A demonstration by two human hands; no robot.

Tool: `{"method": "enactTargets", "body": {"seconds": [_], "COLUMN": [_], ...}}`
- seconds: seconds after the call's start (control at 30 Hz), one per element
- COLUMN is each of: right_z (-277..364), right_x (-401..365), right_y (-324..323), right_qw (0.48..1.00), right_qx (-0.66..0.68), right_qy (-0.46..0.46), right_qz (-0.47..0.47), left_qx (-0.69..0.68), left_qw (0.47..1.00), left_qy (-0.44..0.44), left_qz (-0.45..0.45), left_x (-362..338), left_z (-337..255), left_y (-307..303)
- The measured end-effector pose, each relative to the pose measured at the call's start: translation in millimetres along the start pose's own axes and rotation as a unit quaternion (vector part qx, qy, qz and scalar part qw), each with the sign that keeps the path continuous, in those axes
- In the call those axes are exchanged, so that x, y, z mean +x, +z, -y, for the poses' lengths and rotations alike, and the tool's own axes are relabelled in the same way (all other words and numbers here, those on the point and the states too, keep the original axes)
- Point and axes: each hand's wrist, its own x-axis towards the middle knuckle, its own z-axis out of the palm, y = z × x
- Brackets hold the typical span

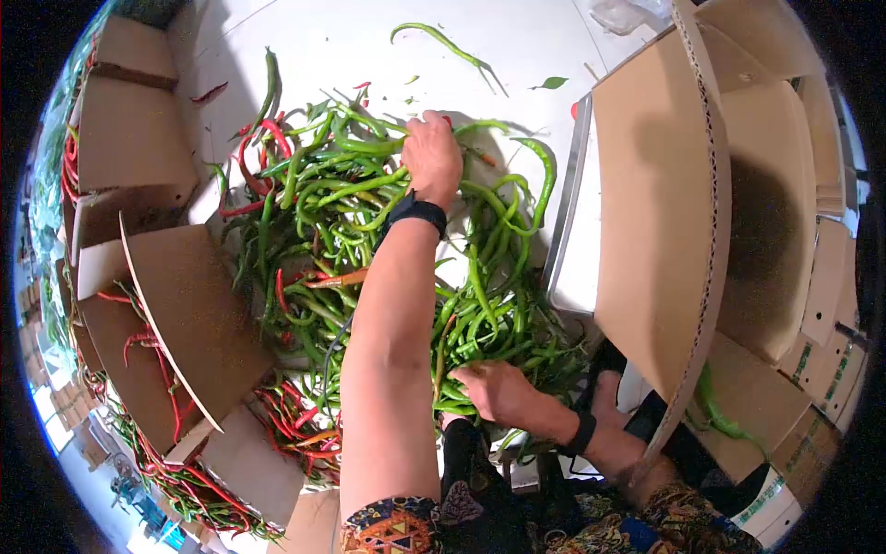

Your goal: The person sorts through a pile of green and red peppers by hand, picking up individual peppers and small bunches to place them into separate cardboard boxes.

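Note:
A wide pile of long green peppers [337, 185] lies on the pale floor, with red ones mixed in. At the pile's upper part is my left hand [432, 152], fingers curled down among green peppers. A bit of red shows beside its fingertips, but what it grips is hidden. Lower down, my right hand [506, 395] rests at the pile's near edge with its fingers closed together over green peppers; their hold cannot be made out. Red peppers [251, 175] lie along the pile's left side.
A tall open cardboard box [655, 212] stands at the right, with a green pepper [724, 415] near its base. Open cartons [185, 314] line the left, with red peppers [166, 369] in and around them. One curved green pepper [438, 39] lies beyond the pile.

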Motion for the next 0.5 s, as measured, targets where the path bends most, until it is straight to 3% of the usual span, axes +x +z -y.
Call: {"method": "enactTargets", "body": {"seconds": [0.03, 0.1, 0.2, 0.33, 0.4, 0.47, 0.5], "right_z": [-3, 0, 4, 6, 5, 2, 2], "right_x": [-3, -5, -1, 3, 3, -2, -4], "right_y": [2, -6, -12, -15, -16, -20, -23], "right_qw": [0.998, 1.000, 1.000, 0.994, 0.994, 0.997, 0.999], "right_qx": [-0.005, 0.017, -0.002, -0.045, -0.041, -0.009, -0.025], "right_qy": [-0.036, -0.009, 0.013, 0.071, 0.072, 0.047, 0.031], "right_qz": [-0.044, -0.019, 0.007, 0.072, 0.075, 0.056, 0.028], "left_qx": [-0.002, 0.003, -0.053, -0.346, -0.417, -0.405, -0.350], "left_qw": [0.999, 0.996, 0.991, 0.916, 0.882, 0.889, 0.905], "left_qy": [-0.031, -0.068, -0.005, -0.010, -0.001, -0.040, -0.004], "left_qz": [0.022, 0.060, 0.124, 0.204, 0.220, 0.212, 0.243], "left_x": [5, 11, 15, -11, -47, -89, -108], "left_z": [-3, -3, 5, 33, 27, 30, 50], "left_y": [0, -2, -9, -36, -99, -156, -174]}}
